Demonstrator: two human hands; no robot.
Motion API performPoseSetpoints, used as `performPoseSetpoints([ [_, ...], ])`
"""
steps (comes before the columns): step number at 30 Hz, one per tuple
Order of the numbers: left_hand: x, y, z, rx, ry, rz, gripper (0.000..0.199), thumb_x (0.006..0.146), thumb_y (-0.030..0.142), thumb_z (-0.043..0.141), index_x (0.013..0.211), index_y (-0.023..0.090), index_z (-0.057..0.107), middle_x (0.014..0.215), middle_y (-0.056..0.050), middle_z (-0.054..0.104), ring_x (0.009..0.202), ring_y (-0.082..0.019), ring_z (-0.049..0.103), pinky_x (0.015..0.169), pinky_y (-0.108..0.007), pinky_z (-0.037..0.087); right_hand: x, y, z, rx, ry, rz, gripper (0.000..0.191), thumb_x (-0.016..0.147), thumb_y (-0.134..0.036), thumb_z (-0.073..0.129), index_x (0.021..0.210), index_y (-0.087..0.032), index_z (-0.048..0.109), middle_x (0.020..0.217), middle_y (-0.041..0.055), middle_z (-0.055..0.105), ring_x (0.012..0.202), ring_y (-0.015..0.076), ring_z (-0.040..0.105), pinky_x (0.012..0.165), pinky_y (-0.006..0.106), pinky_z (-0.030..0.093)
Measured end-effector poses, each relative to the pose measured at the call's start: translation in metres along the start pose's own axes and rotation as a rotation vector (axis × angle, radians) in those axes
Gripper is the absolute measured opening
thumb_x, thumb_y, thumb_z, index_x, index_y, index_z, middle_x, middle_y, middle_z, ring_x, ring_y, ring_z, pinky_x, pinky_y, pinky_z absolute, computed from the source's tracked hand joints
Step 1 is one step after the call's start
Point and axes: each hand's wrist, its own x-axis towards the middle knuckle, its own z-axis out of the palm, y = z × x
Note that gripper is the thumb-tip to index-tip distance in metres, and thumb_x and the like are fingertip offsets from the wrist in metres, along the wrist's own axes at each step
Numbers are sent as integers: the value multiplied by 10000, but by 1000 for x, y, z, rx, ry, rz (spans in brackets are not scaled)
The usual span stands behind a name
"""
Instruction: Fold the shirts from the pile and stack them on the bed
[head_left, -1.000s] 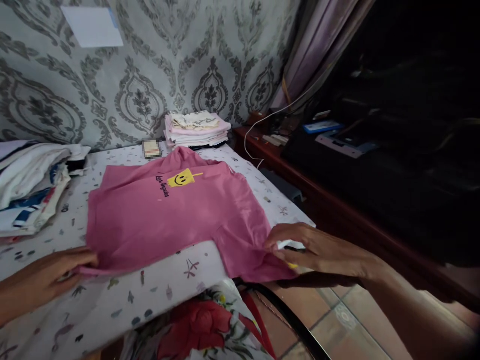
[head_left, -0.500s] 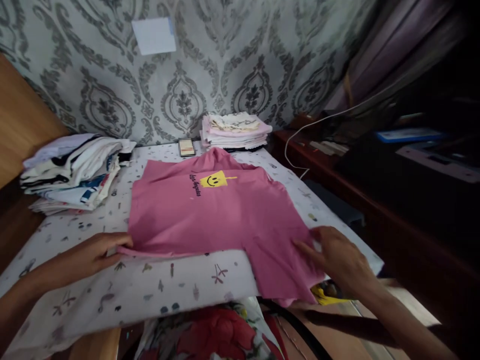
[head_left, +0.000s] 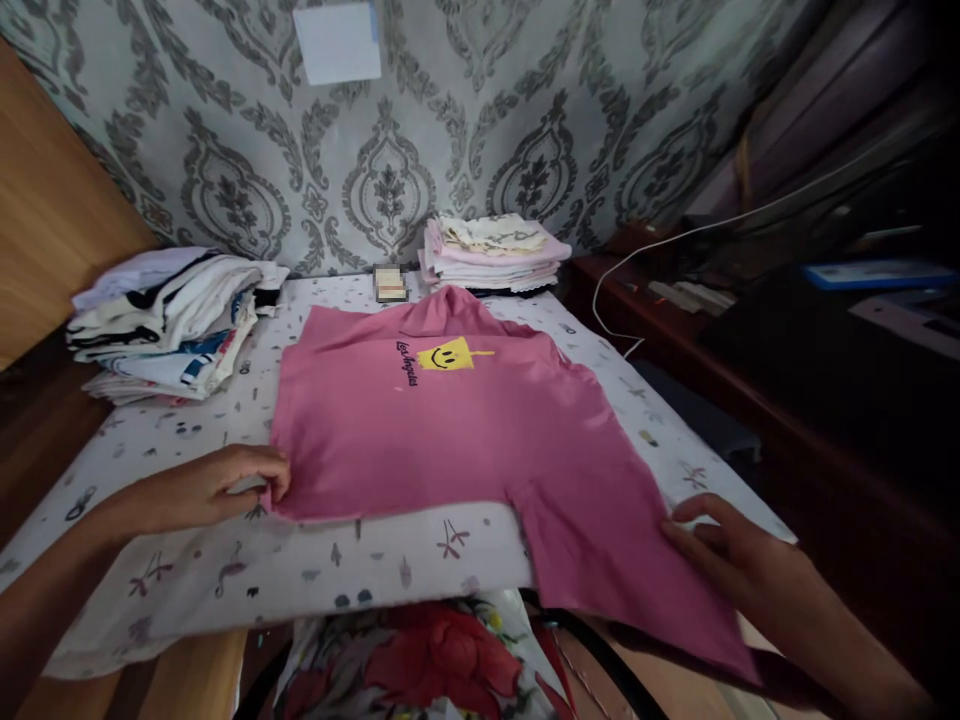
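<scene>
A pink short-sleeved cotton T-shirt (head_left: 450, 430) lies sideways across a white cloth cover printed with small motifs (head_left: 352, 560), its bottom hem toward the left and its neckline toward the right. On its front are a yellow smiling cup-shaped print with a straw (head_left: 446, 354) and dark lettering reading "Los Angeles" (head_left: 406, 364). The bare left hand (head_left: 199, 488) pinches the near corner of the hem between thumb and curled fingertips, with a gap open between the thumb and the bent fingers behind the pinch. The bare right hand (head_left: 750, 560) is at the near sleeve, its thumb and index fingertip pinching the outer edge of the cloth; how the other fingers stand I cannot tell. That sleeve reaches past the near edge of the white cover, its end hanging out to the right. Beyond the shirt's hem, on the left, sits a loose pile of folded white, lilac, black and blue clothes (head_left: 172, 320). At the back, near the shirt's far side, stands a neater stack of folded white, pink and cream clothes (head_left: 499, 255), and left of it a small pale rectangular item (head_left: 390, 284), blurred beyond reading. Behind them rises grey damask-patterned wallpaper (head_left: 386, 170) bearing a white rectangular sheet (head_left: 339, 45). On the right, a thin white cable (head_left: 637, 255) curves above dark red wooden furniture (head_left: 750, 400).
</scene>
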Motion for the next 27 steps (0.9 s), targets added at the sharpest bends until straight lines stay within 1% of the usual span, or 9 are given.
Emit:
performPoseSetpoints([
  [2, -1, 4, -3, 57, -31, 12, 229, 865, 248, 392, 844, 221, 619, 906, 3, 681, 864, -155, 618, 811, -188, 434, 6, 8, -6, -46, -136, 34, 233, 708, -564, 554, 795, -348, 540, 501, 0, 609, 448, 271, 616, 477, 378, 458],
  [5, 10, 13, -6, 123, -29, 25, 243, 897, 210, 376, 838, 213, 612, 856, 18, 684, 788, -132, 618, 749, -185, 434, 19, -8, -13, -121, -70, -23, 250, 735, -542, 573, 888, -344, 567, 593, 23, 660, 483, 279, 636, 465, 374, 431],
  [7, 30, 25, 1, 148, 104, 75, 260, 916, 188, 362, 883, 207, 618, 871, 8, 695, 785, -134, 627, 749, -207, 447, 30, -39, -7, -84, -45, -208, 256, 822, -529, 530, 940, -318, 612, 732, 60, 720, 591, 271, 685, 525, 381, 496],
  [9, 59, 39, 17, 170, 329, 147, 298, 951, 209, 357, 1058, 196, 634, 1048, -44, 711, 953, -167, 649, 871, -262, 469, 40, -78, 13, -9, -68, -462, 308, 904, -489, 473, 1038, -280, 654, 999, 105, 748, 833, 275, 728, 693, 407, 577],
  [12, 96, 47, 51, 275, 484, 178, 426, 1019, 375, 367, 1361, 175, 524, 1397, -124, 580, 1301, -225, 519, 1111, -377, 379, 48, -124, 54, -26, -68, -779, 435, 960, -442, 455, 1283, -206, 625, 1412, 159, 578, 1269, 314, 577, 1018, 489, 513],
  [17, 93, -7, 82, 503, 487, 60, 639, 1011, 555, 340, 1558, 230, 281, 1604, -107, 353, 1498, -245, 275, 1228, -487, 179, 43, -126, 94, -82, -145, -977, 496, 988, -386, 461, 1451, -214, 508, 1511, 121, 490, 1434, 286, 399, 1152, 543, 382],
  [19, 80, -40, 73, 545, 545, -64, 635, 1005, 557, 332, 1541, 215, 324, 1595, -123, 365, 1485, -274, 302, 1209, -517, 209, 44, -116, 93, -34, -132, -950, 469, 992, -383, 458, 1434, -241, 527, 1496, 102, 512, 1410, 270, 436, 1141, 517, 407],
  [22, 75, -75, 34, 544, 701, -228, 589, 986, 525, 352, 1438, 165, 466, 1517, -173, 459, 1397, -319, 423, 1143, -522, 320, 66, -123, 79, 85, -67, -881, 370, 1001, -380, 429, 1283, -274, 644, 1329, 79, 653, 1234, 255, 600, 1050, 455, 501],
  [27, 130, -93, -66, 412, 811, -229, 472, 985, 427, 303, 1266, 152, 565, 1256, -148, 637, 1186, -263, 586, 1033, -408, 446, 173, -195, 58, 14, -26, -752, 336, 953, -227, 441, 1209, -188, 655, 1211, 130, 682, 1037, 286, 667, 884, 402, 535],
])
